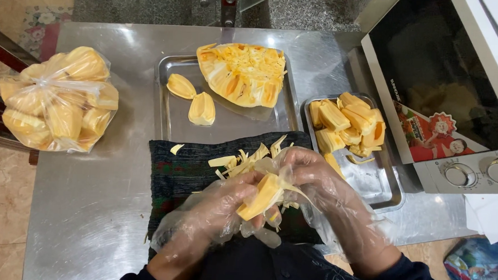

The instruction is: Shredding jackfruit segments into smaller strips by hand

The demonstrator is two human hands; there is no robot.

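Both gloved, left hand clamped round the jackfruit pod, long axis slanting up-right toward right hand pinching its pale strands.

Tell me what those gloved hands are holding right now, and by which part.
Both hands hold one yellow jackfruit pod. The left hand pinches its lower end; the right hand takes the pale strands at its upper end.
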